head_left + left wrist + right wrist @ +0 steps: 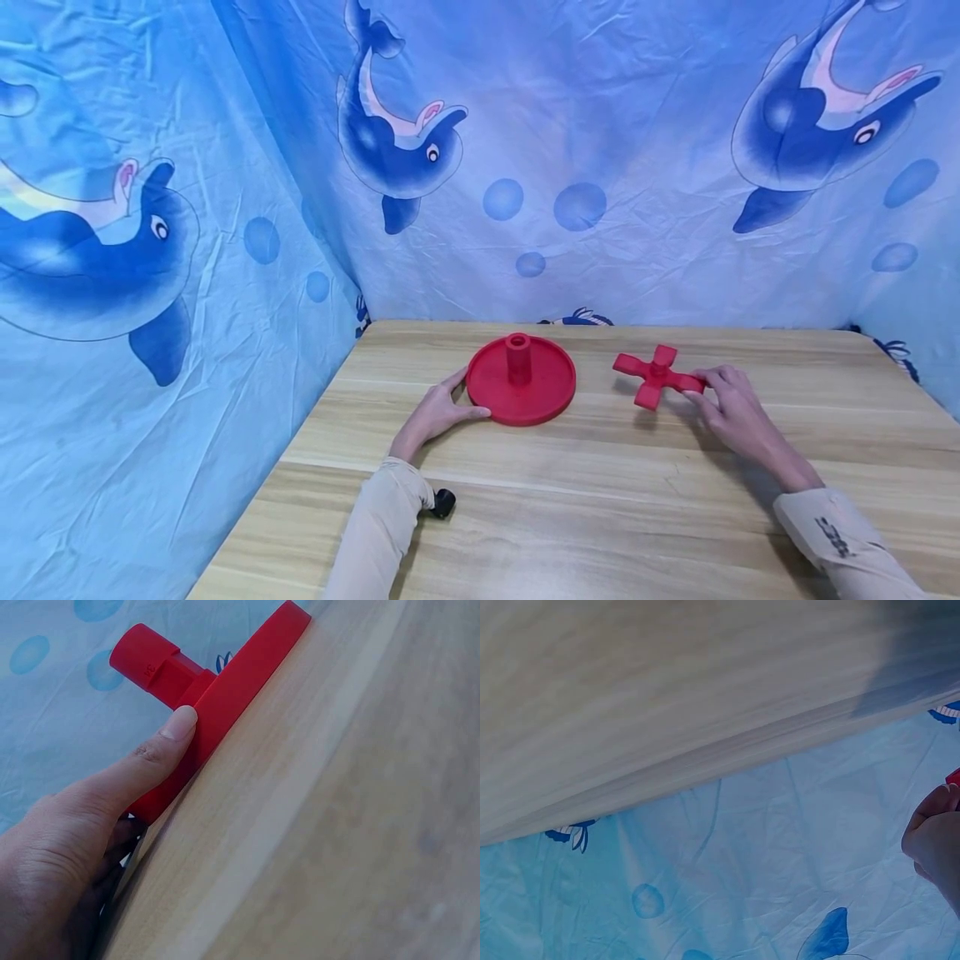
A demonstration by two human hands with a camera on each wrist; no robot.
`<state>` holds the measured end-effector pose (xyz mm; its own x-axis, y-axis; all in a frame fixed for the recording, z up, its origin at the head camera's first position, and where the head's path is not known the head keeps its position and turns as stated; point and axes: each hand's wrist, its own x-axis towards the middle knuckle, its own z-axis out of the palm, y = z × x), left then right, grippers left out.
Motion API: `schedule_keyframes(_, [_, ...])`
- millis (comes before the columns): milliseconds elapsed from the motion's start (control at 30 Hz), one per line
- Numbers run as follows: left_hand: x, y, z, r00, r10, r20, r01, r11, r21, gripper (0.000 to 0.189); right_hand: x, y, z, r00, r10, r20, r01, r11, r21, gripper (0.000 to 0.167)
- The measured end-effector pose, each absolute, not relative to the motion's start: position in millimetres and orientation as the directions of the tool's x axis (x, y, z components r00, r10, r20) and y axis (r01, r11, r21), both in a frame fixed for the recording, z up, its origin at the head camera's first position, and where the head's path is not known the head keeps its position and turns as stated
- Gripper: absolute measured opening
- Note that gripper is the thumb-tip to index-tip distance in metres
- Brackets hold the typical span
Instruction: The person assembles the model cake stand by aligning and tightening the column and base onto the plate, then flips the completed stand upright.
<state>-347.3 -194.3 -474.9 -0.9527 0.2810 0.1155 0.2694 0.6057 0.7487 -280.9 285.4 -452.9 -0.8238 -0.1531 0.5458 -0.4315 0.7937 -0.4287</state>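
And here's the red cross piece [657,377], one arm pinched by the right hand [735,412], its other three arms jutting out left of those fingertips. Further left, the red dish [552,387], post [519,364] upright, sits on the wooden tabletop [570,492], immediately right of the left hand [435,412] gripping its rim.

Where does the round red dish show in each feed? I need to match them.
Head: red dish just below and right of centre, left hand at its edge.
Left wrist: upper middle, edge-on.
Right wrist: not in it.
Shared landmark: blue printed backdrop.
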Motion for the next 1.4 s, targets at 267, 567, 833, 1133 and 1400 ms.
schedule_keyframes(267, [-346.7, -194.5, -474.9, -0.953, 0.281, 0.114, 0.269, 0.608, 0.747, 0.102, -280.5, 277.1, -449.2, -0.801, -0.185, 0.570, -0.476, 0.774, -0.418, 0.033])
schedule_keyframes(567, [-346.5, -194.9, -474.8, -0.957, 0.272, 0.102, 0.255, 0.615, 0.746, 0.103, -284.1, 261.2, -447.3, -0.744, -0.222, 0.630, -0.548, 0.742, -0.386, 0.031])
schedule_keyframes(833, [-346.9, -195.1, -476.5, -0.957, 0.269, 0.105, 0.258, 0.631, 0.732, 0.103, -284.8, 240.9, -443.5, -0.750, -0.239, 0.617, -0.562, 0.721, -0.405, 0.031])
schedule_keyframes(1133, [-346.8, -195.2, -477.0, -0.955, 0.274, 0.113, 0.266, 0.621, 0.737, 0.102, -286.5, 220.8, -443.9, -0.736, -0.279, 0.616, -0.605, 0.680, -0.415, 0.030])
schedule_keyframes(1400, [-346.9, -193.6, -476.6, -0.957, 0.268, 0.109, 0.258, 0.620, 0.741, 0.102, -286.9, 204.5, -443.4, -0.748, -0.294, 0.594, -0.610, 0.656, -0.444, 0.028])
